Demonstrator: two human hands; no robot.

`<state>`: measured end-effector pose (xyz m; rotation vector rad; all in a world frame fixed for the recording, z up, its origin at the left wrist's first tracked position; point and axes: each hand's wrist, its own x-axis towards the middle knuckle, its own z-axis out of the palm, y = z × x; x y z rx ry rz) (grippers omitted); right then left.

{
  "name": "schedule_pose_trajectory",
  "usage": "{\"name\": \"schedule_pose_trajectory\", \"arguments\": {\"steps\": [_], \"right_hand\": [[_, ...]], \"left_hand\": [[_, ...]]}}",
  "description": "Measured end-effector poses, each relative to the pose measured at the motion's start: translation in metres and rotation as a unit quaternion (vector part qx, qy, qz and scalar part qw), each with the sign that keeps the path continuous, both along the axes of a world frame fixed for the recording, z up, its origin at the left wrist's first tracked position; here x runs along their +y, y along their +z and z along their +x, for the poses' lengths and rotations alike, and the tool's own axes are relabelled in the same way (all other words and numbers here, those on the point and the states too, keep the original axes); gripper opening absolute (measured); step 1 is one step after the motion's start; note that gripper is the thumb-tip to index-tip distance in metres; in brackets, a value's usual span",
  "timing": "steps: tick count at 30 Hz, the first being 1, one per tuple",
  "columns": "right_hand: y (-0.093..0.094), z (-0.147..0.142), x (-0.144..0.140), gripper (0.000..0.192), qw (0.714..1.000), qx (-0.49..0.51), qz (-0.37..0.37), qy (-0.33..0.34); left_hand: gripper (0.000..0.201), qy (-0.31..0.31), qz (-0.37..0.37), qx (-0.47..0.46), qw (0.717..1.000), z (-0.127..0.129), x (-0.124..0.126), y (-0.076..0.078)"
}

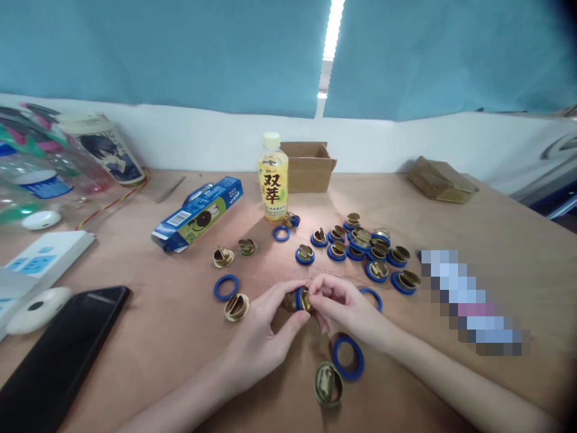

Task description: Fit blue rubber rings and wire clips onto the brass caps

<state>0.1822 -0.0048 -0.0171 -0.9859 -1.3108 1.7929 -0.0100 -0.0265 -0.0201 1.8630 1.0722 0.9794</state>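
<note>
A: Start at the left. What sits there?

B: A black phone (63, 355) lies flat at the near edge, with white gadgets (38, 310) and clear plastic bottles (40, 174) behind it. That side is crowded, so there is little free room. Further in, a blue biscuit box (197, 212) lies at an angle, well apart from the hands.

A: And loose parts?

B: Three brass caps (237, 307) and one blue ring (226, 287) lie scattered left of the hands, each apart from the others, probably so they are easy to pick singly.

A: The hands?

B: The left hand (261, 337) and the right hand (342, 307) meet at the middle of the table (148, 337). Both are pinched by the fingertips on one brass cap with a blue ring (301, 299), held just above the tabletop. The left seems to steady it while the right works at its edge; I judge that from the grip.

A: Near them?

B: Another blue ring (348, 356) and a brass cap (328, 383) lie just below the right wrist, close to the near edge.

A: Further right?

B: A drink bottle (273, 175) stands upright before a cardboard box (308, 165). Right of it a cluster of ringed caps (365, 246) lies packed together, seemingly set aside. Beyond that is open tabletop, a blurred patch, and a flat brown packet (442, 179) near the far edge.
</note>
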Motion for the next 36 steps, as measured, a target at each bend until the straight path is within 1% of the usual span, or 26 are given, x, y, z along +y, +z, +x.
{"name": "schedule_pose_trajectory", "arguments": {"steps": [10, 18, 22, 28, 33, 36], "right_hand": [[-0.0009, -0.0002, -0.0007, 0.033, 1.000, 0.009, -0.012, -0.012], [-0.0030, 0.0012, 0.0014, 0.032, 1.000, 0.010, 0.001, -0.009], [-0.0048, 0.0011, 0.0013, 0.030, 1.000, 0.013, -0.012, -0.011], [-0.0081, 0.0028, 0.0013, 0.027, 0.999, 0.004, -0.036, -0.014], [-0.0067, 0.0026, 0.0009, 0.022, 0.999, -0.010, -0.034, -0.014], [-0.0050, 0.0017, 0.0007, 0.021, 0.999, -0.008, -0.031, -0.010]], "left_hand": [[0.032, -0.005, -0.010, 0.010, 1.000, -0.0002, -0.0003, -0.0001], [0.031, -0.009, -0.010, 0.017, 1.000, -0.0006, -0.0005, -0.0002], [0.033, -0.014, -0.003, 0.020, 1.000, 0.0003, -0.0010, 0.0022], [0.039, -0.044, 0.011, 0.010, 0.999, -0.0008, -0.0013, 0.0053], [0.044, -0.060, 0.023, -0.008, 0.998, -0.0012, -0.0004, 0.0061], [0.045, -0.056, 0.037, -0.023, 0.998, 0.0013, -0.0004, 0.0079]]}}
